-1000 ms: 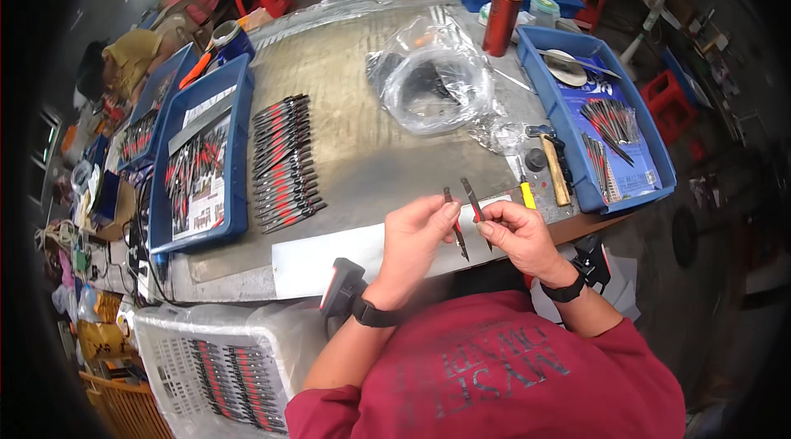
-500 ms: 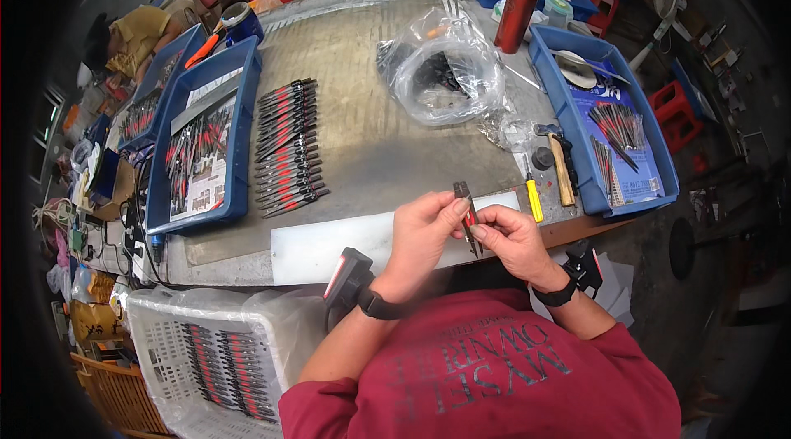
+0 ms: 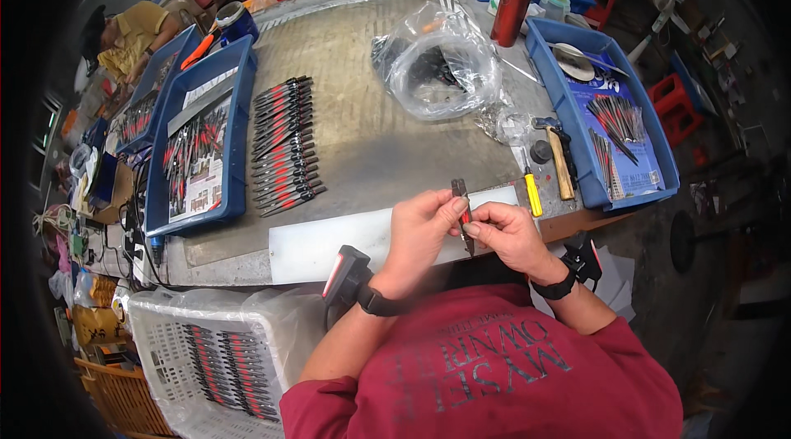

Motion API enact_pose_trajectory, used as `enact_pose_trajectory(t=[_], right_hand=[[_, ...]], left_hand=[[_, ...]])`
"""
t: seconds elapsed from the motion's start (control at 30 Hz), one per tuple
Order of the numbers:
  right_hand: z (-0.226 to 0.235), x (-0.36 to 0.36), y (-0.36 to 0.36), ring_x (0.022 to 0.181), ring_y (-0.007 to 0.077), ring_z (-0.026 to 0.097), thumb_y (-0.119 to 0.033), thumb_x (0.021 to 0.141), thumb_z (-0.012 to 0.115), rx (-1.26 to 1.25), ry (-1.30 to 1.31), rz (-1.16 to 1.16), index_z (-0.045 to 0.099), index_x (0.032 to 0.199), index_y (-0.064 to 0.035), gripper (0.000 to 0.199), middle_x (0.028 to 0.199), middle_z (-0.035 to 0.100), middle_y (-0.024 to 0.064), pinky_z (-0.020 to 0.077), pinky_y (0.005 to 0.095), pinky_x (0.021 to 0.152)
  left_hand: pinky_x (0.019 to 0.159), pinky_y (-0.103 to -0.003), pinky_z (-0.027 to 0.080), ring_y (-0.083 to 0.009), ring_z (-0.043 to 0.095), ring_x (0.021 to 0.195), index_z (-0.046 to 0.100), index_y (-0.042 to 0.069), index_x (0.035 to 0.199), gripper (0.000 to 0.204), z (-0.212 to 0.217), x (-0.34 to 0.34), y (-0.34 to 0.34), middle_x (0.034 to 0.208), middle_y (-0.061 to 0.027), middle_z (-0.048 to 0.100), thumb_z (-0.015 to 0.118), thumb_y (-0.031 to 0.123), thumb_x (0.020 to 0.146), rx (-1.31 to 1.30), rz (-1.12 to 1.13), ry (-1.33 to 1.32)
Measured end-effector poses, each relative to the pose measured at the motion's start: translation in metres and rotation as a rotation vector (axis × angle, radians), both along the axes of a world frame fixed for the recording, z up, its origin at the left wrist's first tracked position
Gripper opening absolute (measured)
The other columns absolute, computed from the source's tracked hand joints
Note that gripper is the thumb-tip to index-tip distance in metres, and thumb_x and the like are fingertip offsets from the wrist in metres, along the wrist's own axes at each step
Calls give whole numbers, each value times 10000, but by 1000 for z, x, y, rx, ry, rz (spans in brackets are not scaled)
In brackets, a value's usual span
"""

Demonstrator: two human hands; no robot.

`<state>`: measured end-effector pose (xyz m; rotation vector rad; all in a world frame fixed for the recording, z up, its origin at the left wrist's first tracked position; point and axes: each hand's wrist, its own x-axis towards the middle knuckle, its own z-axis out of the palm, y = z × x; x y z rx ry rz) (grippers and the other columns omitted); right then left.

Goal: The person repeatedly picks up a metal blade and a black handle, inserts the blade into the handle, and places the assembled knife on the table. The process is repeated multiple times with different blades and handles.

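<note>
Between my hands, above the edge of a white board, is a slender black-and-red tool, standing nearly upright. Its dark top end shows above my fingers and its narrow dark end points down; its exact kind I cannot make out. My left hand is closed, pinching the upper part between thumb and fingers. From the other side, my right hand grips the middle with its thumb against it. Similar black-and-red tools lie in a column on the table to the left.
A blue tray with such tools stands left, another blue tray right. Beside the right one lie a hammer and a yellow-handled screwdriver. A plastic bag holds dark pieces. Below left is a white basket.
My hands stay around the tool, which has turned slightly; its lower end now looks like a single point. The surroundings have shifted a little as the head moved.
</note>
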<state>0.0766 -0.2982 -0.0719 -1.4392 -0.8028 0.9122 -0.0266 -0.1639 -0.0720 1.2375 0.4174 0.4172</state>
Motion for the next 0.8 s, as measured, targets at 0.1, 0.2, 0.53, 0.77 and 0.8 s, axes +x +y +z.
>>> enact_pose_trajectory(t=[0.1,0.2,0.53,0.77,0.8], right_hand=[[-1,1,0,823,58,576,-89,884,606,-17,28,7,649,986,42,172,894,679,36,470,227,727],[-1,2,0,808,53,572,-86,874,614,-74,18,1,658,969,39,163,875,678,29,470,225,716],[-2,2,3,797,57,570,-79,863,619,-82,88,9,665,926,32,135,859,675,29,466,226,711],[2,3,7,820,81,594,-63,862,619,-81,126,26,656,921,43,127,885,681,58,471,235,736],[2,4,8,826,87,598,-61,862,618,-74,130,29,654,924,45,128,888,682,63,473,238,743]], left_hand=[[595,-217,437,-68,520,621,662,3,813,142,-1,0,1,714,-9,615,632,121,885,12,-11,15],[593,-215,435,-68,517,616,658,5,797,149,-1,0,1,704,-9,612,626,118,888,27,-9,31],[589,-218,435,-71,514,607,640,1,759,177,-1,0,2,693,-14,606,605,106,897,15,-6,41],[579,-217,435,-72,511,601,633,-1,743,188,-5,2,6,687,-18,599,597,95,901,77,-7,67],[577,-217,435,-73,511,600,633,-1,744,188,-6,3,8,687,-19,599,597,95,901,88,-14,79]])
